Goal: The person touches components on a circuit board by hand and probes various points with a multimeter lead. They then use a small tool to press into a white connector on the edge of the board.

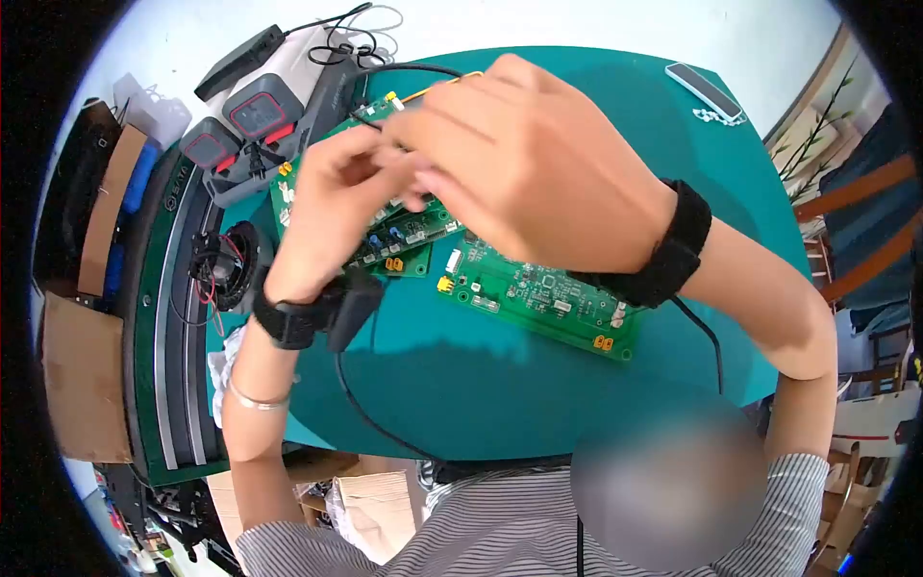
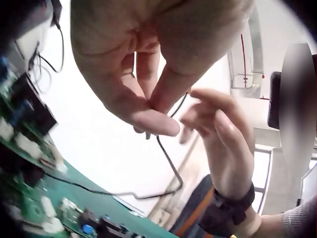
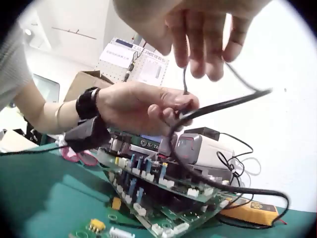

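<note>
My left hand [image 2: 148, 64] pinches a thin black cable [image 2: 171, 166] between thumb and fingertips, raised over green circuit boards. Close beside it hovers my right hand [image 1: 548, 163], its fingers relaxed and slightly bent. In the right wrist view the cable runs from the left fingertips up to the right fingers, and a thicker black stretch [image 3: 233, 191] curves down towards a yellow meter [image 3: 257, 212]. Boards with white connectors and blue parts [image 3: 143, 173] lie stacked beneath the hands. Another circuit board [image 1: 524, 322] lies flat to the right of the stack.
Grey boxes with red trim [image 1: 258, 111] and tangled black cords stand at the back left of the green table [image 1: 461, 404]. At the far right lies a phone-like device [image 1: 705, 91]. A dark green case [image 1: 159, 317] stands along the left edge, near a black coil of wire [image 1: 221, 269].
</note>
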{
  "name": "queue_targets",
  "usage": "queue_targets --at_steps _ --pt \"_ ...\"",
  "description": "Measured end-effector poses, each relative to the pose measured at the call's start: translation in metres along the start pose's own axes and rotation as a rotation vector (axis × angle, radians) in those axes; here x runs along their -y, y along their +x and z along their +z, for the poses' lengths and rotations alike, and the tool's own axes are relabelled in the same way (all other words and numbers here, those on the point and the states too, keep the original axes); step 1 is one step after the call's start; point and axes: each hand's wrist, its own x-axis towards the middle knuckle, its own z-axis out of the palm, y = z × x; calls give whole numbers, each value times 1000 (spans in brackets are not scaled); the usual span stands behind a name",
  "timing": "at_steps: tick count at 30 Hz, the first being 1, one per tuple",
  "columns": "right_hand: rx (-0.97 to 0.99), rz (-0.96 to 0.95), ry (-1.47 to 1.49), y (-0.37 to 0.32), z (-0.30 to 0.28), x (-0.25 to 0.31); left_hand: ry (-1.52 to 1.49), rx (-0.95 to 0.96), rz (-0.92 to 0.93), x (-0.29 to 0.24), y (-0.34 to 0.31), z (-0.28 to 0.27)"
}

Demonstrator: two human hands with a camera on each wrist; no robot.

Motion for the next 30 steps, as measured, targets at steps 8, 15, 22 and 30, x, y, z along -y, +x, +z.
queue_targets --at_steps 8,15,22,30 --pt "657 274 -254 -55 3 -14 -17 -138 -140 20 -54 -12" --pt "655 281 62 -82 49 -33 -28 -44 -197 28 -51 23" --pt "584 390 163 -97 59 -35 -7 -39 -262 27 -48 30" --pt "509 386 138 -103 54 -28 -22 -338 -67 4 -51 -13"
